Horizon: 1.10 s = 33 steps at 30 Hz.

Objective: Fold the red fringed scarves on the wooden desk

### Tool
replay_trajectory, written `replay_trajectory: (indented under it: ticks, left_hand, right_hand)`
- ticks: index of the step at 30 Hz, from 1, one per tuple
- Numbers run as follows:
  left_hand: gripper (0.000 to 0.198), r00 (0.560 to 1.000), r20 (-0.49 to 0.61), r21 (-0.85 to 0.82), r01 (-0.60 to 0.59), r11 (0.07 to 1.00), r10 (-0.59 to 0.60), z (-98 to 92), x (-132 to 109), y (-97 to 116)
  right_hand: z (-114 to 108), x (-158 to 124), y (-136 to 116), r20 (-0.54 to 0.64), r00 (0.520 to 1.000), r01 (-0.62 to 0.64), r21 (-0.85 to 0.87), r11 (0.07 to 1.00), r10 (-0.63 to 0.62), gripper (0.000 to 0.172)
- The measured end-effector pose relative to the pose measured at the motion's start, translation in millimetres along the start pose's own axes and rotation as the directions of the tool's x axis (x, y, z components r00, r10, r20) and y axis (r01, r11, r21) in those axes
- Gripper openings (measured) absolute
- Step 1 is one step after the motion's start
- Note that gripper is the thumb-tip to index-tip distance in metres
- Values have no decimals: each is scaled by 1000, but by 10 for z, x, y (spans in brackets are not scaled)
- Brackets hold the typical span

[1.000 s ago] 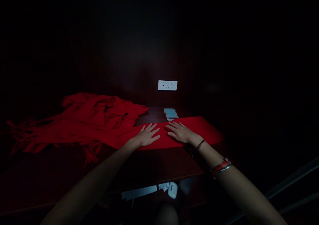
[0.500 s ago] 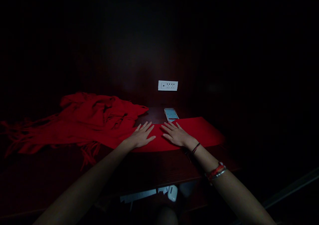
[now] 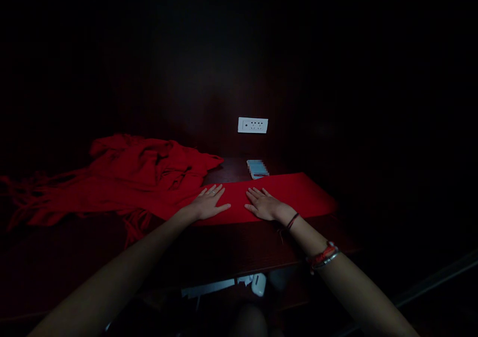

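Note:
A red fringed scarf (image 3: 295,192) lies on a dark wooden desk (image 3: 231,247). Its right part is a smooth, flat strip, while the left part is bunched into a rumpled heap with tassels hanging off. My left hand (image 3: 209,205) rests palm down on the strip near the heap, fingers spread and a ring on one finger. Flat on the same strip, further right, is my right hand (image 3: 265,205), its fingers loosely apart. Neither hand grips the cloth. Just behind the strip lies a phone (image 3: 257,168) with its screen lit.
A white socket panel (image 3: 253,125) is on the dark wall behind the desk. Below the desk's front edge, a white earbud case (image 3: 258,284) and a pale flat strip (image 3: 209,287) show on a lower level. Much of the surroundings is too dark to make out.
My left hand has slid slightly left along the scarf. My right hand has come a little nearer to me, off the strip's far edge, and the whole phone now shows.

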<state>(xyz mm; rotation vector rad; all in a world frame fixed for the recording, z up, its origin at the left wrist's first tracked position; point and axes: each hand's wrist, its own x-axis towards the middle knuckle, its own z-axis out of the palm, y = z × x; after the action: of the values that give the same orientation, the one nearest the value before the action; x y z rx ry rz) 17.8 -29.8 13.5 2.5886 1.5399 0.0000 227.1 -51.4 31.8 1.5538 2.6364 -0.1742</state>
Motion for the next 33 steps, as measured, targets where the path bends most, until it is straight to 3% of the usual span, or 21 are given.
replay_trajectory:
  ticks: [4,11,14,17,19,21,23,25,29,33]
  left_hand:
    - [68,995,-44,36,-83,996,85,29,-52,-68]
    - [65,1000,-13,33,-12,999,12,55,-54,-173]
    - [63,999,-33,57,-20,998,21,50,-60,-157]
    - [61,984,-144,107,-86,990,101,49,-72,-114]
    - [63,977,-162,106,-118,987,135,56,-76,-82]
    - [66,991,-85,66,-102,993,107,68,-76,-60]
    - [69,997,3,36,-71,997,71,81,-76,-53]
    - [69,997,28,26,-69,997,68,91,-79,-61]
    - [68,996,-27,19,-89,996,90,95,-96,-95]
    - [67,999,10,15,-49,999,49,67,-116,-108]
  right_hand:
    - [24,179,-162,-130,989,73,46,996,-66,66]
    - [214,266,-127,-104,990,101,65,993,-94,64]
    - [112,195,-83,-217,972,108,76,991,-89,64]
    - [5,129,-11,-366,931,20,84,996,12,64]
    - [-8,109,52,-315,946,-56,90,994,82,66]
    - [26,108,105,-139,983,-108,81,991,118,70]
    - [75,116,125,1,990,-139,67,988,139,71]
    - [108,123,96,-10,991,-132,61,989,133,72]
    - [125,145,-75,-198,980,31,67,997,-17,70]
    - [157,190,-192,-113,989,104,89,991,-94,69]
